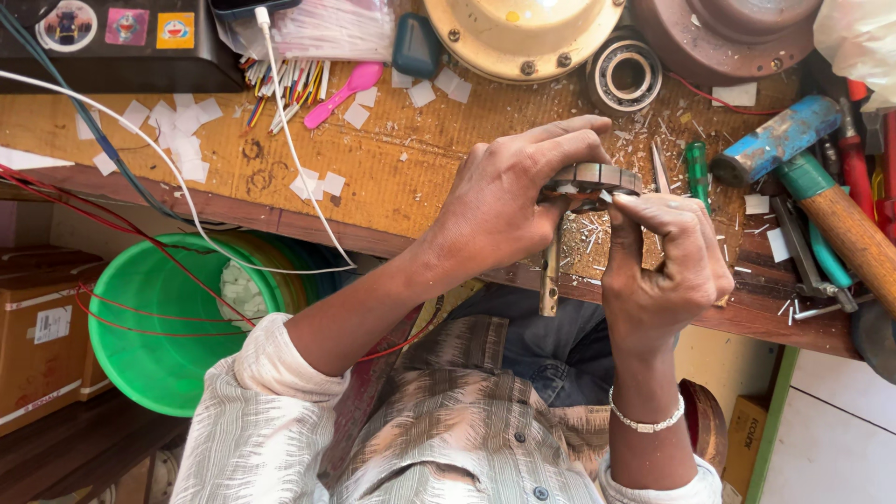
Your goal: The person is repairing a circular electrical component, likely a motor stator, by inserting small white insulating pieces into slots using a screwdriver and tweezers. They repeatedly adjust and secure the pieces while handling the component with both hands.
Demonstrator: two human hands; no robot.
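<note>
My left hand (509, 201) and my right hand (667, 266) both grip a round, dark metal core (591, 175), seen edge-on, with a metal shaft (551, 275) hanging down from it. The left fingers curl over its top and left side. The right thumb and fingers pinch its right edge. I hold it above the front edge of a worn wooden workbench (392, 187).
A blue-headed hammer (803, 177), a green screwdriver (697, 173) and pliers lie at right. At the back sit a cream motor cover (523, 33), a bearing (623, 73) and a pink spoon (343, 93). White paper bits litter the bench. A green bucket (159, 317) stands below left.
</note>
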